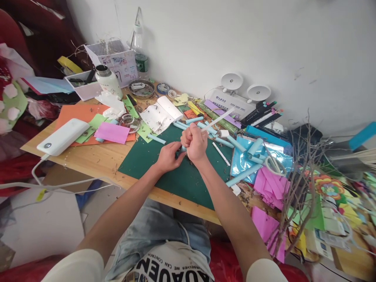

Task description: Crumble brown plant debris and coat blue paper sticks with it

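Over the green cutting mat (147, 164) my two hands meet. My right hand (196, 144) is closed in a fist around a long white strip (220, 118), which sticks out toward the upper right. My left hand (170, 156) presses against it from the side, its thumb and fingers pinching a light-blue piece (183, 149) that looks like a paper tube, mostly hidden between the hands. Behind them lie several light-blue paper tubes (225, 141). A lone short tube (156, 138) rests left of my hands, and a thin white strip (221, 153) lies to their right.
A white power bank (63, 137) with a cable lies at the left table edge. A white bottle (108, 81) and a box (120, 62) stand behind. Scissors (275, 166), pink paper (272, 186) and upright dry twigs (305, 180) crowd the right. Crumbs litter the table.
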Available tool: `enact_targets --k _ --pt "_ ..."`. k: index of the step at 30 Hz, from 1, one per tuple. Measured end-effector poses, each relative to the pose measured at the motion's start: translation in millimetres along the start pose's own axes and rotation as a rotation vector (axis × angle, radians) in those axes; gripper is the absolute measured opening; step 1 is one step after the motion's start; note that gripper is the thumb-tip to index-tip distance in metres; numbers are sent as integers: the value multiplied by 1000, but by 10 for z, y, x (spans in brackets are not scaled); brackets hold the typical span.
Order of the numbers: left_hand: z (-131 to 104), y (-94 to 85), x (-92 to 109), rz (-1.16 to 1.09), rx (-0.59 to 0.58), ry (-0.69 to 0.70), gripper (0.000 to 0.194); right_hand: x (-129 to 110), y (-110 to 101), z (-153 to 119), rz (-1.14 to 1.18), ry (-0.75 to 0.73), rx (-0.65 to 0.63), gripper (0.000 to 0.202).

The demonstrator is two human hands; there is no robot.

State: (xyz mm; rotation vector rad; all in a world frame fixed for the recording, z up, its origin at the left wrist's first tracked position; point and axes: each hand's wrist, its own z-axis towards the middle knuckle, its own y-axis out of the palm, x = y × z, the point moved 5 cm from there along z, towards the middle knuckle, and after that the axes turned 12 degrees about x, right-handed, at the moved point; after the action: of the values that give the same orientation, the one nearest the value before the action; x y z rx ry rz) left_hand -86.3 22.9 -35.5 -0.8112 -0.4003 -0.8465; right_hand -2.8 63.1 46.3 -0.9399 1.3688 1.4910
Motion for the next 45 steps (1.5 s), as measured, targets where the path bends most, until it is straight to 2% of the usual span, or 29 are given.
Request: enact_targets --k 15,31,45 --pt "-11 1 -1 -15 7 9 24 4 -6 113 1 8 -77 60" --pt "-8 3 1 -6 2 18 19 -19 20 35 62 15 -138 59" --pt "-14 10 -7 -12 9 8 25 -52 -94 56 18 3 -136 61"
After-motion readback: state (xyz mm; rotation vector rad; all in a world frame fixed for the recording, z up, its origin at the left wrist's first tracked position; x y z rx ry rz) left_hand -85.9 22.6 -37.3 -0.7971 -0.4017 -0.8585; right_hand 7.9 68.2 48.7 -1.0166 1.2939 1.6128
